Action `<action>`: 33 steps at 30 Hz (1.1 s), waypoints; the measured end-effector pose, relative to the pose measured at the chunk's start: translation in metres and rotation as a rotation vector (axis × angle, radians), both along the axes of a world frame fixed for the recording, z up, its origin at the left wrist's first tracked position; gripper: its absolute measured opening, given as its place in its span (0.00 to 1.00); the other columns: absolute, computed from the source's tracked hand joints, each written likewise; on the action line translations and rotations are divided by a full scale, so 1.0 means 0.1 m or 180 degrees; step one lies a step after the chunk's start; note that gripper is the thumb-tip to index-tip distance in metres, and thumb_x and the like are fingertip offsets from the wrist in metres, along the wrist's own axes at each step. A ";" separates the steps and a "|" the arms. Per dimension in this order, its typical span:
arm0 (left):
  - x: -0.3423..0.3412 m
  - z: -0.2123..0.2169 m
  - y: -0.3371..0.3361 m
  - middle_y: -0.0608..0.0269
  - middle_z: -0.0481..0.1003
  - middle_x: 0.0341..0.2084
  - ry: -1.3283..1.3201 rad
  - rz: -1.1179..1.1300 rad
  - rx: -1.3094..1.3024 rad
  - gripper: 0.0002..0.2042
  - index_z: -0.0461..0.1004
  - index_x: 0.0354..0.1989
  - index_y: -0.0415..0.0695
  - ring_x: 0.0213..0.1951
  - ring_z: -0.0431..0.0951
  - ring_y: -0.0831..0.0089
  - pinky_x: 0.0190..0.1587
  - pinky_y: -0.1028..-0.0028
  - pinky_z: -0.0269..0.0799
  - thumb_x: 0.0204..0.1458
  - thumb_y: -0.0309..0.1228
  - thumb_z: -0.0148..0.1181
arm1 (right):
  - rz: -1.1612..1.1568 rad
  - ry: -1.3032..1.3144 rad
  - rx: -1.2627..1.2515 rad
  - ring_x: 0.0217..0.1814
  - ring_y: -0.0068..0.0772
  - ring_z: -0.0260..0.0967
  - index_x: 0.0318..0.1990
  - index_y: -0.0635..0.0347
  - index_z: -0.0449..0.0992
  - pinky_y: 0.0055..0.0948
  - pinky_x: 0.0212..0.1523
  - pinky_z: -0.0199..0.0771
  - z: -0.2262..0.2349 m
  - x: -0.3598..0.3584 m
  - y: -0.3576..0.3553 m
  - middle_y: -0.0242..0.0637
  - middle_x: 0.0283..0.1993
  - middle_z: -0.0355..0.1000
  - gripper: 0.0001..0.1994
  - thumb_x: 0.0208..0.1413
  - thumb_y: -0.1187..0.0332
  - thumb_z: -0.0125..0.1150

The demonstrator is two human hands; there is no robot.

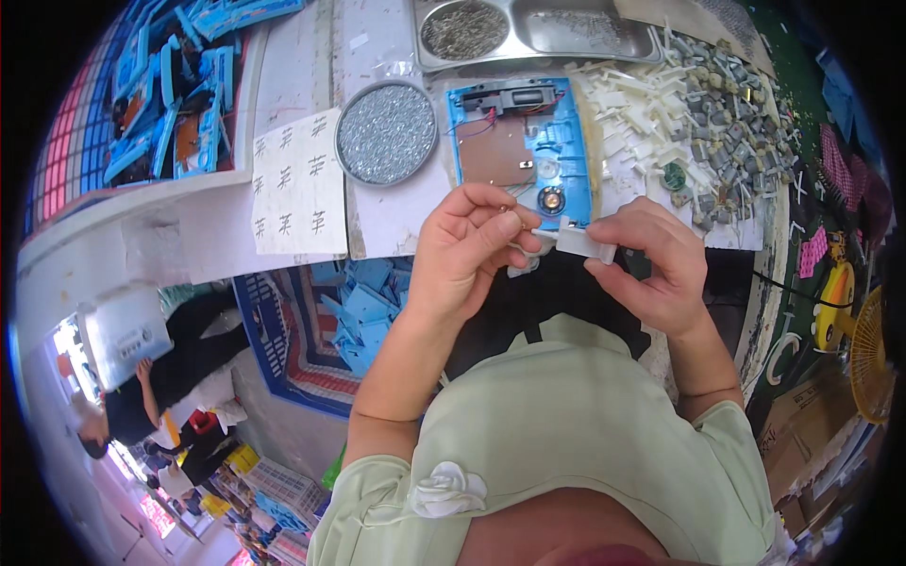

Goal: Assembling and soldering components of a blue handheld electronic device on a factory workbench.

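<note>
My right hand (pixel 656 264) pinches a small white plastic part (pixel 572 240) with a thin stem that points left. Close to that stem, the fingers of my left hand (pixel 472 241) are closed in a pinch, and what they hold is too small to name. Both hands are over the table's near edge. Just beyond them lies an opened blue plastic housing (pixel 570 141). Inside it are a brown circuit board (pixel 494 154), a round speaker (pixel 551 199), thin wires and a black box-shaped unit (pixel 510 98).
A round tray of small metal pieces (pixel 386 132) stands beside a written paper sheet (pixel 300 189). White plastic parts (pixel 628 118) and grey motors (pixel 731 123) are heaped at right. Behind is a steel tray (pixel 543 57). Blue housings fill a crate (pixel 247 311) below left. A person (pixel 142 401) carries a box.
</note>
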State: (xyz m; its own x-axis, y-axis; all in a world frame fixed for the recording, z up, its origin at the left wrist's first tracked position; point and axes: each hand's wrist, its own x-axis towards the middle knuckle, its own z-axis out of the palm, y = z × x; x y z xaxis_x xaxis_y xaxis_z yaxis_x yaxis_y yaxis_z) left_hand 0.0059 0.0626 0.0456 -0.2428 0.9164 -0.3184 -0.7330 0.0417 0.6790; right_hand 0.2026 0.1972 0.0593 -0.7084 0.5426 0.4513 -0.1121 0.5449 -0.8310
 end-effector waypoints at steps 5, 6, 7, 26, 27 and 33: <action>0.06 -0.04 -0.11 0.51 0.81 0.39 -0.0304 0.0061 0.0029 0.08 0.72 0.45 0.39 0.37 0.85 0.70 0.36 0.76 0.83 0.60 0.24 0.63 | 0.0027 -0.0108 0.0331 0.30 0.33 0.73 0.44 0.61 0.81 0.30 0.32 0.73 0.04 -0.01 -0.11 0.36 0.36 0.79 0.17 0.44 0.78 0.75; 0.09 -0.04 -0.12 0.52 0.81 0.39 -0.0098 0.0010 -0.0055 0.08 0.72 0.45 0.39 0.37 0.84 0.70 0.36 0.75 0.83 0.60 0.23 0.63 | 0.0005 -0.0131 0.0483 0.31 0.34 0.74 0.44 0.61 0.81 0.29 0.32 0.73 0.03 -0.02 -0.13 0.36 0.36 0.79 0.17 0.44 0.78 0.75; 0.14 -0.06 -0.13 0.53 0.81 0.39 0.0107 -0.0043 -0.0140 0.08 0.73 0.44 0.38 0.37 0.84 0.71 0.36 0.75 0.83 0.59 0.22 0.63 | -0.0019 -0.0156 0.0634 0.32 0.34 0.74 0.44 0.61 0.81 0.29 0.33 0.73 0.02 -0.02 -0.14 0.36 0.36 0.79 0.17 0.43 0.79 0.75; -0.12 -0.03 1.04 0.62 0.78 0.29 0.6588 -0.1985 0.0625 0.05 0.81 0.35 0.46 0.33 0.81 0.60 0.35 0.64 0.77 0.49 0.28 0.65 | -0.0323 0.0409 -0.2784 0.43 0.27 0.74 0.53 0.68 0.75 0.29 0.48 0.75 -0.42 0.48 0.20 0.39 0.45 0.79 0.15 0.60 0.76 0.64; -0.12 -0.03 1.03 0.62 0.78 0.28 0.6506 -0.1848 0.0644 0.05 0.81 0.35 0.46 0.32 0.81 0.61 0.34 0.65 0.77 0.49 0.28 0.66 | -0.0432 0.0304 -0.2696 0.43 0.26 0.74 0.52 0.68 0.76 0.29 0.48 0.75 -0.37 0.43 0.21 0.37 0.44 0.79 0.14 0.59 0.76 0.64; -0.45 -0.09 0.75 0.62 0.77 0.26 0.4531 -0.0323 0.0149 0.03 0.81 0.33 0.40 0.27 0.80 0.71 0.29 0.72 0.73 0.51 0.24 0.67 | -0.0535 -0.0771 0.0683 0.46 0.38 0.73 0.43 0.60 0.81 0.36 0.49 0.73 -0.31 0.04 0.49 0.36 0.46 0.78 0.12 0.50 0.74 0.70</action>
